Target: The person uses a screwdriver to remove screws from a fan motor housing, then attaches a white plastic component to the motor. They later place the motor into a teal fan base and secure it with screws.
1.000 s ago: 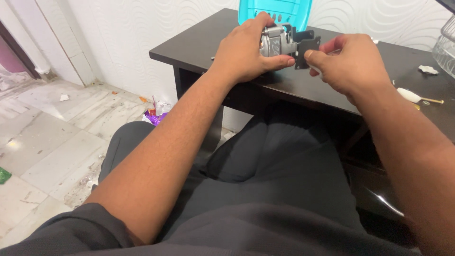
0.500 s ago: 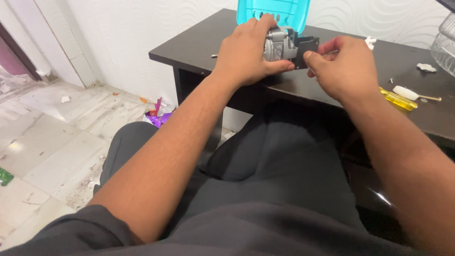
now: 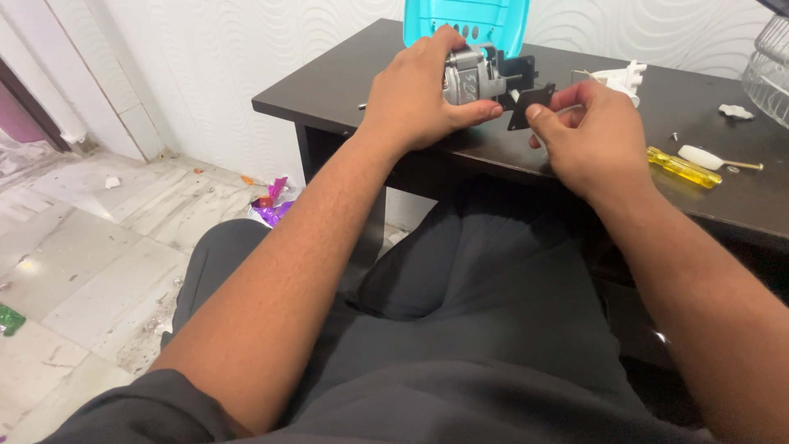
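The right hand (image 3: 588, 136) had pulled a little off the motor, pinching a small black plate (image 3: 528, 105) just beside it. The left hand (image 3: 415, 90) gripped the grey motor (image 3: 470, 78) above the dark bench (image 3: 329, 86); behind stood a turquoise plastic piece (image 3: 468, 18), contents not visible.

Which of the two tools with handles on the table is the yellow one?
The yellow screwdriver, lying closer to the right hand. The other tool, just behind it, has a white handle and a thin brassy shaft.
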